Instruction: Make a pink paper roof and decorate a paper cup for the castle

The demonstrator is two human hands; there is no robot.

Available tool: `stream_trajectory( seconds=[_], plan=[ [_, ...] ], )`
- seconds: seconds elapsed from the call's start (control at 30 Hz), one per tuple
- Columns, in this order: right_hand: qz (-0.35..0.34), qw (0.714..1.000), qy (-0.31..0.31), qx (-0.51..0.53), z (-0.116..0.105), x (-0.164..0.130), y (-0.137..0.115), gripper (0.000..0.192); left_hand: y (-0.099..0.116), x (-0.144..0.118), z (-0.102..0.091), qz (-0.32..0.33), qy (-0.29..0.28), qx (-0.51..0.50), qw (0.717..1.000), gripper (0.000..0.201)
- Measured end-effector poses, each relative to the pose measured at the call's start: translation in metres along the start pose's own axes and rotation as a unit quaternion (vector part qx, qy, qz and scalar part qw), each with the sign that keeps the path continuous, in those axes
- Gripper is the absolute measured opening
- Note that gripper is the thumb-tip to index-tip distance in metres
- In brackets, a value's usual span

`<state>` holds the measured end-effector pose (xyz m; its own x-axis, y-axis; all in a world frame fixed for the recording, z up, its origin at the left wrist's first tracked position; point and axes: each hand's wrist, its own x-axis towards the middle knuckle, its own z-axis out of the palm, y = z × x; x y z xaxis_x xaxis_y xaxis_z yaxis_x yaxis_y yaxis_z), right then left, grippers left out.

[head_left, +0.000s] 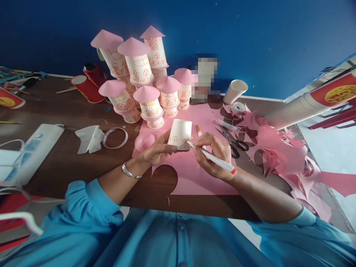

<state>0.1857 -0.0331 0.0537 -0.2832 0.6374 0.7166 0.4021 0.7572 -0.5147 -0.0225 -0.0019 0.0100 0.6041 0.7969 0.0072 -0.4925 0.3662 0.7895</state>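
My left hand (pixel 159 149) is closed around a white paper cup (pixel 180 130) tilted on its side over the pink paper. A yellow flower and a red flower are drawn near its lower edge. In my right hand (pixel 213 154) is a white marker (pixel 218 163) with a red-orange end, its tip at the red flower. Just beyond that hand lies a marker with an orange end (pixel 198 129). A pink paper cone (pixel 144 142) sits beside my left hand. Pink paper (pixel 191 181) spreads beneath both hands.
Several cup towers with pink cone roofs (pixel 146 94) stand at the back. Scissors (pixel 232 142) and pink scraps (pixel 283 148) lie right, near stacked cups (pixel 294 105). A tape ring (pixel 115 138) and a power strip (pixel 35 152) are left. One white cup (pixel 235 91) stands by the wall.
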Motion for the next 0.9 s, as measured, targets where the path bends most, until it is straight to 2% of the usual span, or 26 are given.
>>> stream_trajectory(
  seconds=[0.7,0.9],
  plan=[
    [0.005,1.000,-0.001,-0.023,0.0002,-0.0012,-0.0019,0.015,-0.0035,0.0001,-0.0038,0.012,0.000,0.018,1.000,0.048],
    [0.012,1.000,0.002,-0.011,0.0013,-0.0010,-0.0036,0.017,-0.0034,0.0000,-0.0044,-0.002,0.008,0.013,1.000,0.060]
  ],
)
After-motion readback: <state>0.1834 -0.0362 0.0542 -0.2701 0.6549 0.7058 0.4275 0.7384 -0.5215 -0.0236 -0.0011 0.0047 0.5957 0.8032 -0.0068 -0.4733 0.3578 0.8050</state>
